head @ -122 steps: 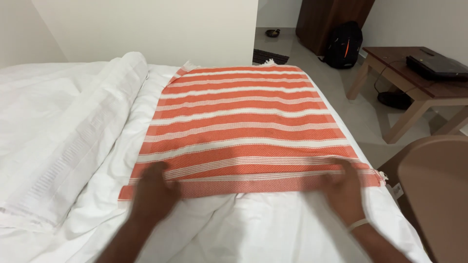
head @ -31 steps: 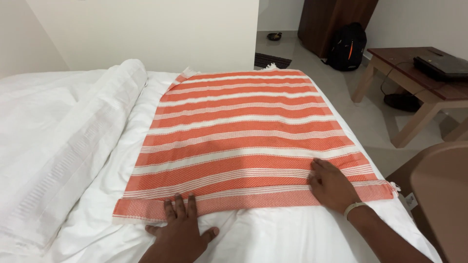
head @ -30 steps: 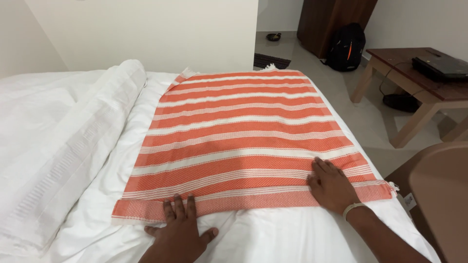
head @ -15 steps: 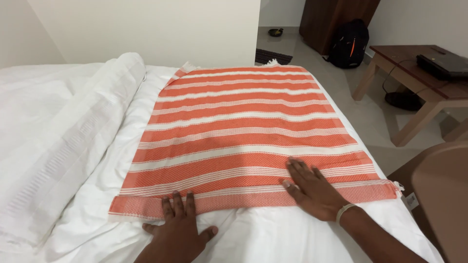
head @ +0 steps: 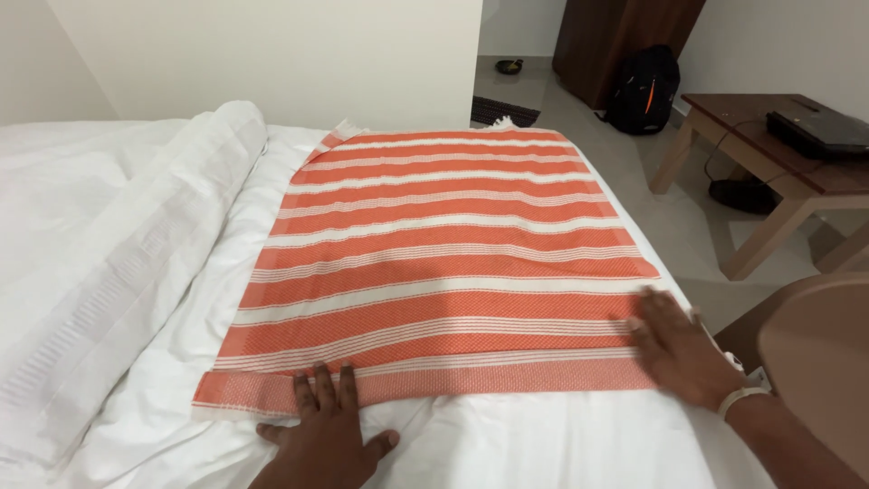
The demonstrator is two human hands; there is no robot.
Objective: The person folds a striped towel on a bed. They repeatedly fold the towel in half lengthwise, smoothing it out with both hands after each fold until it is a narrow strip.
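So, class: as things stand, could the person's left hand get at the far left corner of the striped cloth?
Probably not without leaning forward. The left hand rests flat on the near edge of the orange striped cloth, whose full length lies between. Nothing blocks the way; the corner is simply far off.

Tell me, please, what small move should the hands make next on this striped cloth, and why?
Probably lift the near edge of the cloth and fold it away: it lies flat on the bed, with the left hand and right hand at its near corners.
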